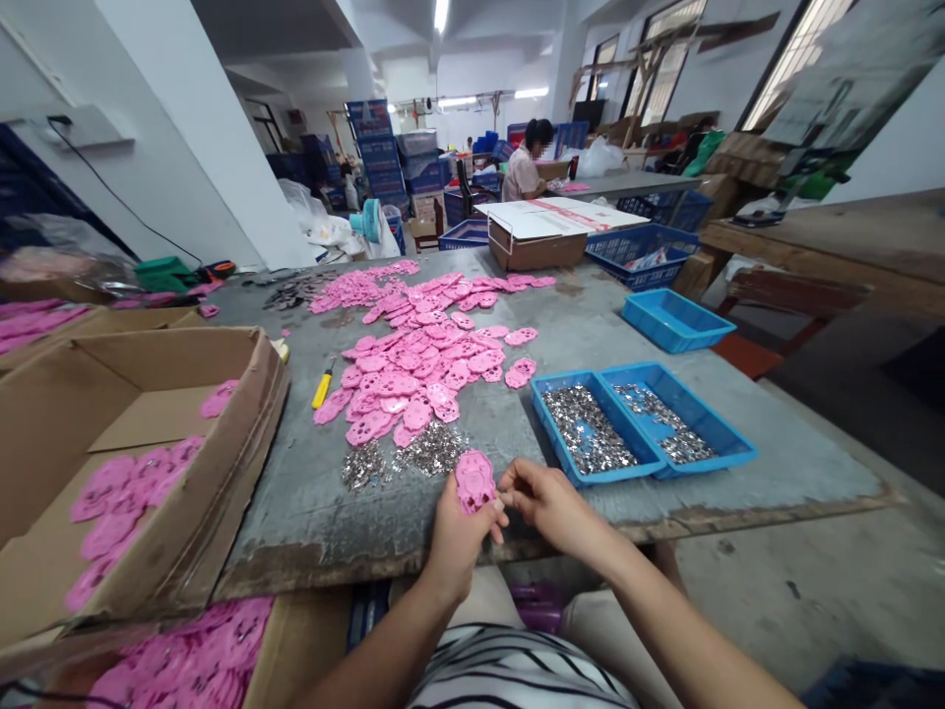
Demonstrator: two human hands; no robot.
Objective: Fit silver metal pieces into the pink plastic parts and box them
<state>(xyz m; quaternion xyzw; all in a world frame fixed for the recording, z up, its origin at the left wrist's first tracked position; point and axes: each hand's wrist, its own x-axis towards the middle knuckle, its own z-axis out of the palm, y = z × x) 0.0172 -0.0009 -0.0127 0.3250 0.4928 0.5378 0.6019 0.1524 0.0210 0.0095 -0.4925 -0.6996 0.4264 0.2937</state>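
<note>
My left hand (459, 527) grips a pink plastic piece (473, 477), flat with a rounded, scalloped outline and small dark holes near its lower end. Close against its right side is my right hand (537, 500), thumb and fingers pinched together; whatever is between the fingertips is too small to make out. Just beyond the hands lie two little heaps of small shiny metal parts (432, 450). A large spread of similar pink pieces (413, 369) covers the table behind them.
Two blue trays (644, 469) of small metal parts stand at the right, with another blue tray (675, 321) behind. A yellow-handled tool (322, 388) lies left of the pink pile. An open cardboard box (243, 433) holding pink pieces is at the left. A person (523, 175) sits farther back.
</note>
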